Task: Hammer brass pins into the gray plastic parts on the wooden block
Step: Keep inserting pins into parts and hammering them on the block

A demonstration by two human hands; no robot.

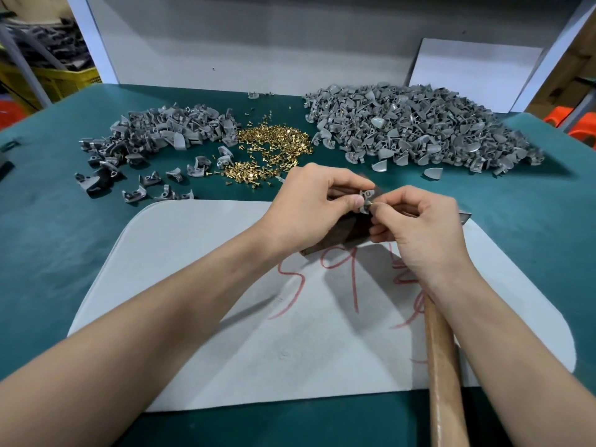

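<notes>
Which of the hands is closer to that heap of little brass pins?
Left. The left hand sits just in front of the brass pin heap; the right hand is farther off, beyond the left hand, to the heap's right.

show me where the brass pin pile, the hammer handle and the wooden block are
brass pin pile (274, 140): head view, middle of the heap
hammer handle (442, 366): head view, midway along the wooden shaft
wooden block (342, 230): head view, dark front face between the hands
</notes>
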